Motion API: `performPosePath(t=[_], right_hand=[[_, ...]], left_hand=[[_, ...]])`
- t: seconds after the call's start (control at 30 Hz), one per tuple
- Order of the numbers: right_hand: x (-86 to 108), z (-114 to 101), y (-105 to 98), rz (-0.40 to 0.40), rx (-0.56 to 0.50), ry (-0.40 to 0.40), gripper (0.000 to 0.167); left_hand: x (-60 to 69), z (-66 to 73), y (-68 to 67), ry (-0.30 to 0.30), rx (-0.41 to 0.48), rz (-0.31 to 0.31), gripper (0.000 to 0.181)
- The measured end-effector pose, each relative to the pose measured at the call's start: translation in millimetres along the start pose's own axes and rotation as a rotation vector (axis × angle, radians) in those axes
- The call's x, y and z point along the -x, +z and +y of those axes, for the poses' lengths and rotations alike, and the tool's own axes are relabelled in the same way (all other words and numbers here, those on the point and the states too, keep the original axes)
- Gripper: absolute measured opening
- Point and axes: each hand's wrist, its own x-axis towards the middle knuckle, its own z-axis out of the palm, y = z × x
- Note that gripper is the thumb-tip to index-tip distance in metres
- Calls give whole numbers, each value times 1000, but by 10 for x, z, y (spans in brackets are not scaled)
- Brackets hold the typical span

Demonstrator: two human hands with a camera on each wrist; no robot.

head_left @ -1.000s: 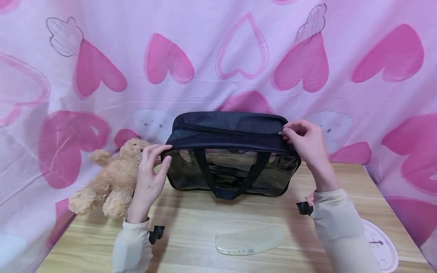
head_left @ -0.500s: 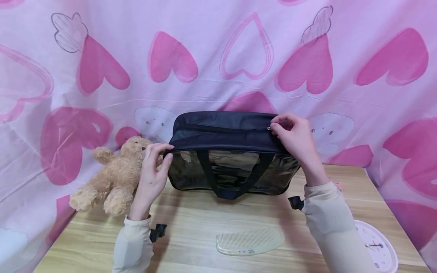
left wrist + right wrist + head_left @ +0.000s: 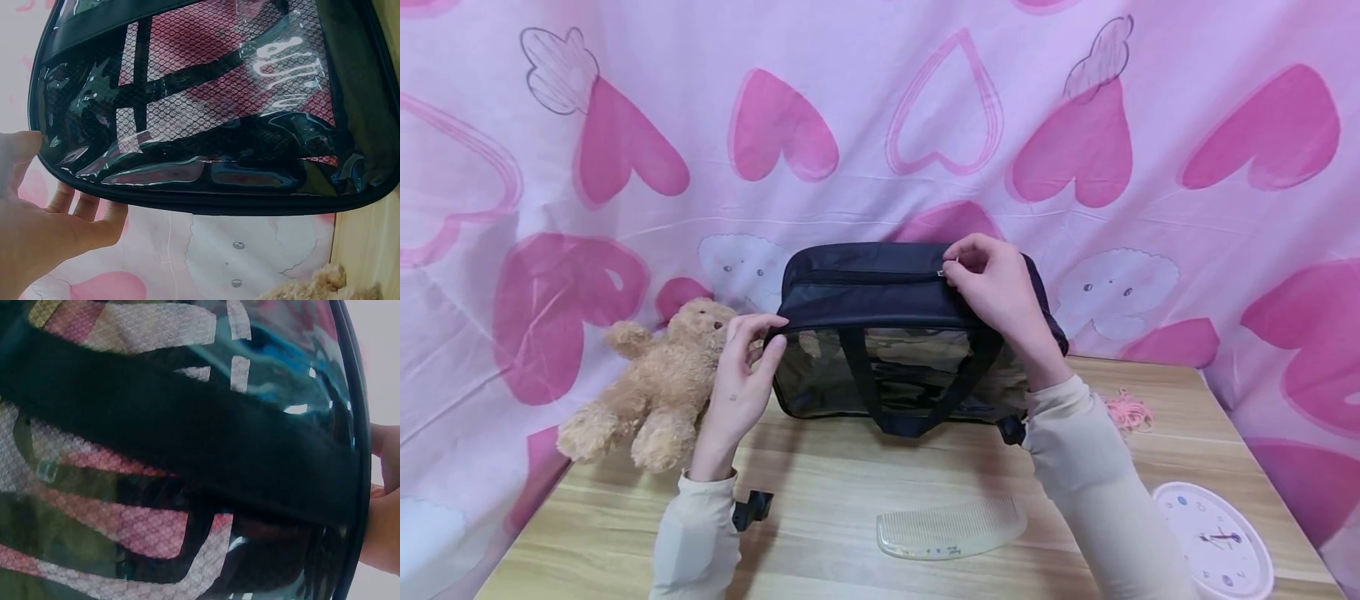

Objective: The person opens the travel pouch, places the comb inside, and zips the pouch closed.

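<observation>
A black bag (image 3: 865, 308) with see-through sides stands upright on the table, its handle hanging down the front. My right hand (image 3: 996, 287) pinches the zipper pull (image 3: 943, 273) on the bag's top, right of the middle. With thumb and fingers my left hand (image 3: 739, 387) grips the bag's upper left corner. The left wrist view has that hand (image 3: 56, 231) at the rim of the bag (image 3: 219, 203), with mesh showing through the clear side. In the right wrist view the bag (image 3: 156, 419) hides most of the hand (image 3: 384, 531).
A teddy bear (image 3: 658, 379) leans at the left, close beside my left forearm. On the table (image 3: 820, 533), a clear comb (image 3: 951, 529) lies in front of the bag. To the right are a pink stringy bundle (image 3: 1127, 412) and a round clock (image 3: 1213, 537). A heart-patterned cloth (image 3: 850, 200) hangs behind.
My right hand has moved left along the bag's top with the zipper pull, from the right end towards the middle. My left hand has kept its grip on the corner.
</observation>
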Motion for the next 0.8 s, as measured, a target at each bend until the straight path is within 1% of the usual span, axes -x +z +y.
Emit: performPosePath(t=[0.07,0.2,0.3,0.33,0.47,0.57,0.8], right_hand=[[-13,-29,36,7,16,0,10],[-26,-88,94,-7,2,-13,8],[-33,-137,146,-39,-18,-27,7],[-41,-151,167,-51,-26,-30,7],[-61,-209,247,-90,-50,-23,6],[-62,-259,300,-104,-54,-18,6],[-86,-401,493,-150,-34,-75,5]], left_hand=[[-2,-14,1,1,-2,4,19],[-5,-181,1,9,10,12,20],[-2,-317,-3,12,19,17,21],[-2,-337,-4,14,21,18,21],[4,-368,-4,23,27,21,20],[7,-368,-2,29,27,22,20],[7,-363,8,43,22,31,20]])
